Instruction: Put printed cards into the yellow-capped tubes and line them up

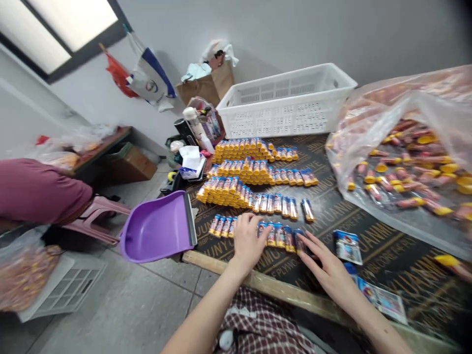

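Small tubes with blue tops, printed sleeves and yellow ends lie side by side in a front row [280,235] on the dark plywood table [221,248]. My left hand [250,241] rests over the middle of this row, fingers spread and bent down onto the tubes, hiding some of them. At the row's right end, my right hand [326,263] has its fingers stretched out and apart, the fingertips touching the last tube [299,241]. Behind are stacked rows of the same tubes [221,189], with one single tube [307,210] a little apart at the right.
Printed blue packets [347,247] lie right of my right hand. A clear plastic bag [368,206] of yellow-ended tubes covers the table's right side. A white basket [280,115] stands at the back. Left are a purple dustpan [158,228] and a seated person [40,191].
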A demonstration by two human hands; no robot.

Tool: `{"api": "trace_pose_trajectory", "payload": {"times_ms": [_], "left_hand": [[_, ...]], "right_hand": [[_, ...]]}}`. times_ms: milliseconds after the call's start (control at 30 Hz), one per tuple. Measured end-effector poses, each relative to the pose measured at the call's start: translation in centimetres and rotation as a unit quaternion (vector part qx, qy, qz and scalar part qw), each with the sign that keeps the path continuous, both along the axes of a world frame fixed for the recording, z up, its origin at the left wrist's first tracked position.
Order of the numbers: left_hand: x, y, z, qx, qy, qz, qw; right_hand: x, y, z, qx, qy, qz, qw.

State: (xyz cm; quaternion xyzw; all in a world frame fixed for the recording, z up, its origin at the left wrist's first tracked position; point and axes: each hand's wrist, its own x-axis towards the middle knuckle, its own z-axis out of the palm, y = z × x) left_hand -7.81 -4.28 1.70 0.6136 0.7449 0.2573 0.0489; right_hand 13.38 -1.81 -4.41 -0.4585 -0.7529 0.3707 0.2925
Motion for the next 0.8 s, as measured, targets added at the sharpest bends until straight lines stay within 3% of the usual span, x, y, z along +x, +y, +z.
{"api": "trace_pose_trajectory", "payload": {"times_ms": [100,267,600,800], "left_hand": [[-5.5,-2.0,-0.5,-0.034,0.045,0.053,0.997],[-10.7,-4.6,-2.6,-0.169,0.065,0.015,0.983],[-15.4,-5.6,-4.2,-0.148,0.102,0.036,0.983],[-14.9,-5.7,-3.8,-0.122,0.118,0.065,0.983]], "right_hand": [[-0.5,0.3,-1.1,0.038,-0.019,0.012,0.999],[-2.2,0.4,-1.8,0.085,-0.045,0.003,0.995],[-7.7,-0.2,0.1,0.104,-0.052,0.038,0.993],[-7.6,-1.5,2.5,0.080,-0.084,0.031,0.993]]}}
